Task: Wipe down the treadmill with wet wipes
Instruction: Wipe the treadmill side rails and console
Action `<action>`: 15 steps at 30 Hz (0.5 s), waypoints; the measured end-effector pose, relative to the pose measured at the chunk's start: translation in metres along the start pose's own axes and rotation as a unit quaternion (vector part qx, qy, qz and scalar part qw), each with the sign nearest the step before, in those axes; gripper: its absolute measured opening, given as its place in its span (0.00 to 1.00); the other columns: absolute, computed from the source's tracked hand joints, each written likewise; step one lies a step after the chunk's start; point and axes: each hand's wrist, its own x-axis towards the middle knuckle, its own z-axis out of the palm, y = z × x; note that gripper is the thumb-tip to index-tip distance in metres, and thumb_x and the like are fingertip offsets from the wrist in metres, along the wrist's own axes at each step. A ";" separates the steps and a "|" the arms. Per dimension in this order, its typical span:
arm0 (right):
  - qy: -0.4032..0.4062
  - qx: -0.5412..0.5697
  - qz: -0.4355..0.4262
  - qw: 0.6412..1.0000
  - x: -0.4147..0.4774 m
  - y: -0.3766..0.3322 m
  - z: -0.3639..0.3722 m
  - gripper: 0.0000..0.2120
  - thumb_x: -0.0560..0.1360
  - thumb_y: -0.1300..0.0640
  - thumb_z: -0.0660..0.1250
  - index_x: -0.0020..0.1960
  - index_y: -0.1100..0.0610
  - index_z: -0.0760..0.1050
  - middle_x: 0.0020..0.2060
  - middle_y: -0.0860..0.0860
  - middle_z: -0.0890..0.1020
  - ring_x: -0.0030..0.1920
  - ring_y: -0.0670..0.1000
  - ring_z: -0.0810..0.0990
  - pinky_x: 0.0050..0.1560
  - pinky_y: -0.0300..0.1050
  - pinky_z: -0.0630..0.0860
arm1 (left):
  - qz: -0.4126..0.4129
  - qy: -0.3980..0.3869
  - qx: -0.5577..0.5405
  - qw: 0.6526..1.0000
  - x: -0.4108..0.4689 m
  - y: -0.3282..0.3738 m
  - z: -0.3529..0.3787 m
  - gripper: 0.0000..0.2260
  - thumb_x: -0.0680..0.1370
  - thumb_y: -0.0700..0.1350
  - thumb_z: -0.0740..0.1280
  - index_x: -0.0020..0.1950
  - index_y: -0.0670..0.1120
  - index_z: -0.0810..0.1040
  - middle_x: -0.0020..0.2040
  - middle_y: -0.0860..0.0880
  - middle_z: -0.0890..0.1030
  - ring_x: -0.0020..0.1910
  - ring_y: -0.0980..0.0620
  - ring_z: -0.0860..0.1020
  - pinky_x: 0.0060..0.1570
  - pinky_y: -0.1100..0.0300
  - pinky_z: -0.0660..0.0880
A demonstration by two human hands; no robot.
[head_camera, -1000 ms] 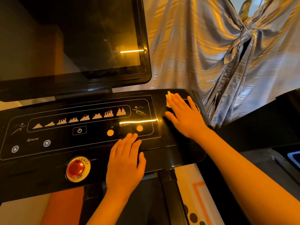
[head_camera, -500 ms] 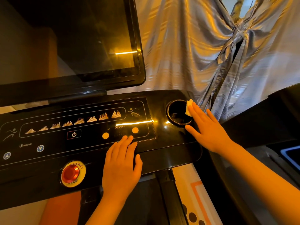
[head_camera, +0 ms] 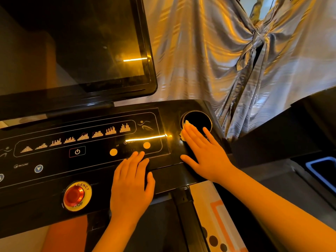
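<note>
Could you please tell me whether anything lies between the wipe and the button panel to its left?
Only the left hand, resting flat on the console's front edge with fingertips at the panel's lower edge. Straight left from the wipe under the right hand, nothing visible does.

From my end, a shiny silver curtain (head_camera: 209, 60) fills the space behind, gathered and tied into a knot (head_camera: 254, 44) at upper right; warm amber light glints along its folds; a pale strip of window (head_camera: 249, 4) shows above the knot; low down lies a light floor mat (head_camera: 205, 202) with an orange outline and dark dots (head_camera: 213, 240); an orange patch of floor (head_camera: 67, 233) sits at lower left; at the right edge I make out a blue-rimmed box (head_camera: 320, 170), its inside too dark to read.
</note>
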 end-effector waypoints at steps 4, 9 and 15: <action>0.006 -0.010 -0.015 1.000 0.033 -0.006 -0.004 0.37 0.78 0.33 0.37 0.79 0.54 0.50 0.78 0.51 0.50 0.77 0.48 0.43 0.76 0.49 0.37 | 0.003 0.007 -0.004 1.000 0.000 0.000 0.001 0.19 0.77 0.49 0.57 0.60 0.41 0.79 0.63 0.42 0.78 0.66 0.46 0.69 0.66 0.54 0.62; 0.007 -0.014 0.009 1.000 0.067 0.010 -0.017 0.35 0.78 0.34 0.39 0.79 0.52 0.47 0.79 0.50 0.49 0.77 0.47 0.43 0.75 0.49 0.34 | 0.006 0.013 -0.013 1.000 0.000 -0.001 0.001 0.19 0.77 0.48 0.57 0.60 0.40 0.79 0.63 0.42 0.79 0.66 0.47 0.69 0.67 0.54 0.61; -0.018 0.030 0.054 0.998 0.071 0.042 -0.024 0.30 0.82 0.42 0.48 0.80 0.52 0.47 0.79 0.49 0.49 0.78 0.46 0.44 0.76 0.49 0.39 | -0.001 0.005 -0.016 1.000 -0.001 -0.003 0.002 0.19 0.77 0.49 0.57 0.60 0.42 0.79 0.63 0.44 0.79 0.67 0.48 0.70 0.67 0.54 0.65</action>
